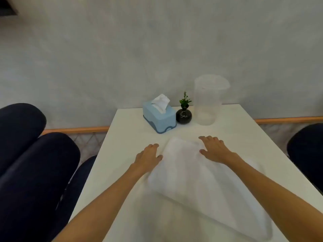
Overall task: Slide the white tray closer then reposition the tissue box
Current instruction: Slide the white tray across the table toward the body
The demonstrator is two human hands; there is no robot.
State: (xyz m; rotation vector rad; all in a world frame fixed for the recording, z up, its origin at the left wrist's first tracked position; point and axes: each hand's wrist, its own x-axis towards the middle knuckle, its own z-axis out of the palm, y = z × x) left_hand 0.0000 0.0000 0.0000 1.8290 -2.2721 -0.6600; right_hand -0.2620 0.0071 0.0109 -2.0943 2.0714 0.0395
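A white table (236, 137) fills the middle of the view and stands against a pale grey wall (122, 49); every place below is given from this table. Dark navy chair cushions (35, 154) sit off its left edge, and another dark cushion (305, 151) shows past its right edge.

On the near half of the table lies the white tray (201, 186), blurred and set at an angle, with one corner pointing towards the table's far end and its long body running to the near right. Both bare forearms reach in from the near edge. The left hand (148, 158) rests at the tray's far left edge, fingers loosely spread and curved, thumb against the rim. The right hand (214, 149) lies on the tray's far right corner, fingers spread and bent over the edge. Whether either hand truly grips the rim cannot be told through the blur.

At the table's far end, near the wall, stand three things in a row. On the right is a tall clear plastic pitcher (208, 100). On the left is the light blue tissue box (160, 117), turned slightly, a white tissue (160, 102) standing out of its top. Between them, just beside the box, is a small round black vase (183, 116) with a green sprig (185, 100)
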